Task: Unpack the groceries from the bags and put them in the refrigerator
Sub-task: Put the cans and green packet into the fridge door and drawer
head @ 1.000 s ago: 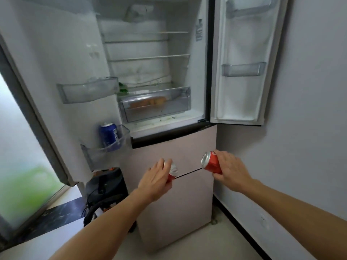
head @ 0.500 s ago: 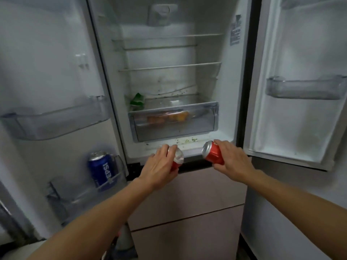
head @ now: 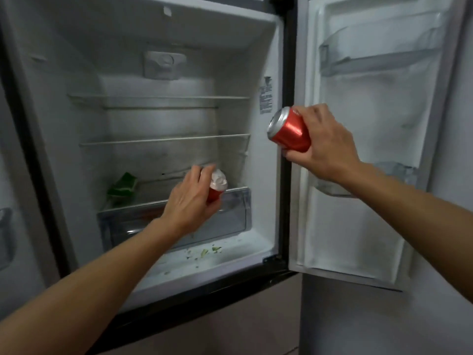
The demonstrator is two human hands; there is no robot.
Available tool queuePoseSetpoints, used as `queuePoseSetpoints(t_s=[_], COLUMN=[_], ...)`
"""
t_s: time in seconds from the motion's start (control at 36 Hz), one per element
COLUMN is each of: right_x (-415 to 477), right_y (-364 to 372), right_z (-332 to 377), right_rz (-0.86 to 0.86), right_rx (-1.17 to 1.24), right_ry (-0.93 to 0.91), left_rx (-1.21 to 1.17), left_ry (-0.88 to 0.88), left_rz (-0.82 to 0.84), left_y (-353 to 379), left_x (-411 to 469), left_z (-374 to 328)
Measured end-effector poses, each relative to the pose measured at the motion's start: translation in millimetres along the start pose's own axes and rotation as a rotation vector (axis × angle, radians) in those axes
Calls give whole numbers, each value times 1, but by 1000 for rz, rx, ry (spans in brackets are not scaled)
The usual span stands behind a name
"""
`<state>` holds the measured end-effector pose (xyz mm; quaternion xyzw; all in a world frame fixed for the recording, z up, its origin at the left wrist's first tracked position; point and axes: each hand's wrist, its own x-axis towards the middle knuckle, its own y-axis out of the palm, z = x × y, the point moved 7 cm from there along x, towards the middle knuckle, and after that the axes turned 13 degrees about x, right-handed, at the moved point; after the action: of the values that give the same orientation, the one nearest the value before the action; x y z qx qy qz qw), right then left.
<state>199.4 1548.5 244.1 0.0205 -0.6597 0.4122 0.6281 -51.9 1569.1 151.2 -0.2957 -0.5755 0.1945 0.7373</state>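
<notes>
Refrigerator (head: pixel 76 60) stood open; green packet (head: pixel 122 187) lay above drawer (head: pixel 230 213). Left hand (head: pixel 189 201): fingers curled round red can (head: pixel 217 187), inside, near drawer top. Right hand (head: pixel 325 144): fingers wrapped round second can (head: pixel 289 131), tilted, outside by door frame (head: pixel 286 73). Risk: 2 cans set down tilted could topple, roll out.

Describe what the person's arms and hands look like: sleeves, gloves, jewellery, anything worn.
Nothing worn shows. The left forearm and right forearm are bare to the frame's edge, no sleeve or cuff. The left hand and right hand are ungloved, with no watch, bracelet or visible ring.
</notes>
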Motion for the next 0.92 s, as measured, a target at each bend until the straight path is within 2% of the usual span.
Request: queuePoseSetpoints(t_s=[0.17, 0.28, 0.39, 0.47, 0.61, 0.75, 0.92], right_x=[9, -7, -20, -26, -28, -35, -43], right_y=[-53, -66, -66, -66, -76, -85, -105], right_z=[-81, -122, -142, -150, -157, -143, -133], right_rz=[149, 215, 259, 255, 247, 225, 143], right_rx=[-89, -127, -116, -110, -171, -275, -520], right_ry=[277, 396, 425, 438, 474, 337, 171], left_rx=[-224, -490, -774, -882, -885, -821, -649], left_ry=[8, -8, -39, -47, -47, -23, 16], left_rz=[-163, -184, -185, -185, -114, -77, -65], left_y=[-22, -37, -49, -53, -40, -26, -26], left_x=[57, 87, 112, 128, 147, 150, 158], left_z=[-55, -94, -131, -156, -194, -218, -230])
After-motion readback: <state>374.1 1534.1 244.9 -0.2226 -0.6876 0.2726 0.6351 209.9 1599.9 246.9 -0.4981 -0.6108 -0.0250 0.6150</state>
